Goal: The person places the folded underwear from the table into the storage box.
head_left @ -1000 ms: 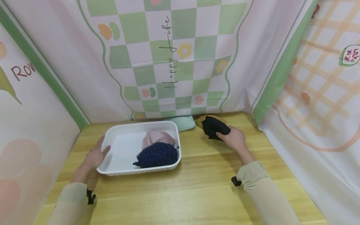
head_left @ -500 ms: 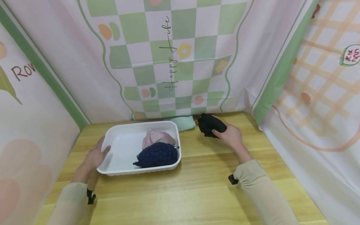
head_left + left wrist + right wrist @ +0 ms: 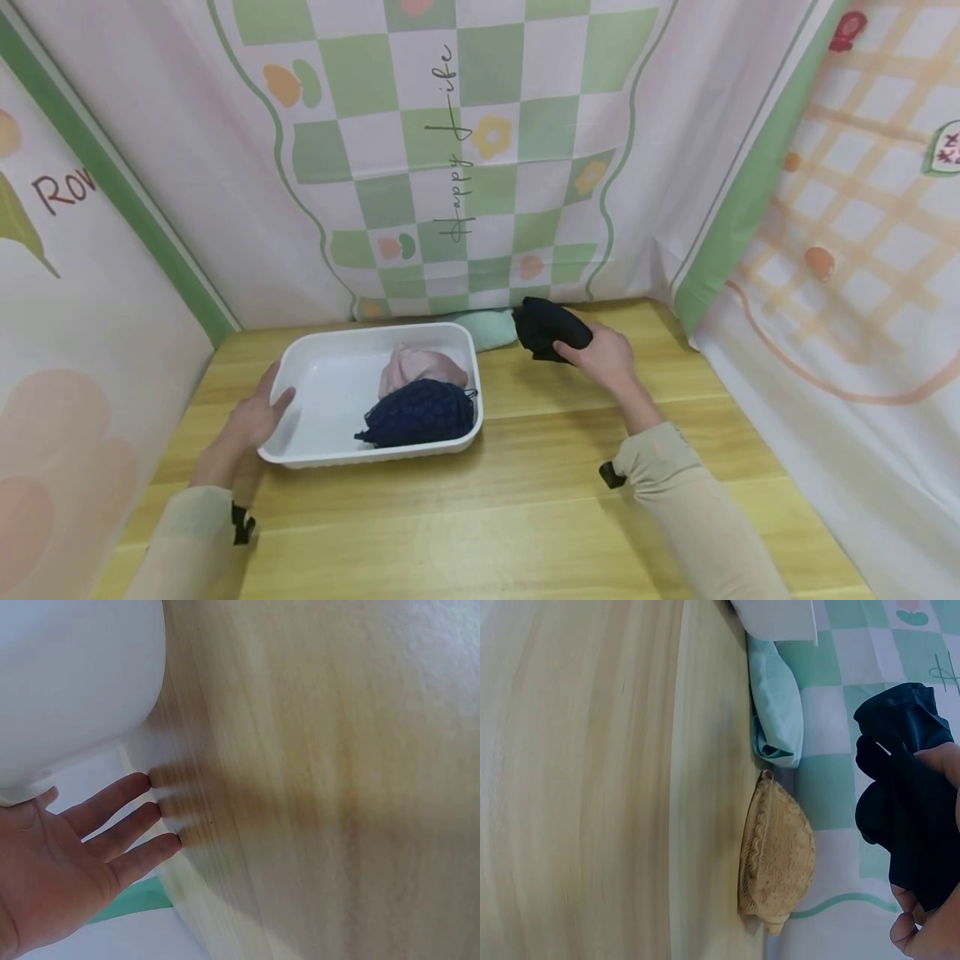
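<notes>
Black crumpled cloth [image 3: 551, 328] sits in my right hand [image 3: 606, 358], lifted just above the far edge of the pale wooden table [image 3: 525, 492], close to the checked backdrop [image 3: 465, 150].

Starting at the left: my left hand [image 3: 251, 417] rests against the left wall of the white rectangular plastic tray [image 3: 315, 392]. Its fingers [image 3: 124, 825] lie straight and slightly spread and grip nothing, and the thumb tip touches the rim. The wrist view cuts off most of the tray and blurs the table grain.

Inside the tray, toward its right end, lie a dusty pink fabric bundle [image 3: 418, 365] and a navy patterned one [image 3: 420, 412] in front of it, touching; their exact shapes are hard to make out.

Just behind the tray's right corner lies a mint green folded cloth [image 3: 487, 327], partly hidden by the black cloth from the head view. Beside it, a tan lace-edged padded piece [image 3: 776, 859] shows only in the right wrist view.

At the right, my fingers [image 3: 930, 761] are curled and clamped on the black cloth, thumb beneath. Its long axis runs roughly left to right, free end pointing toward the tray; how it is folded I cannot tell.
</notes>
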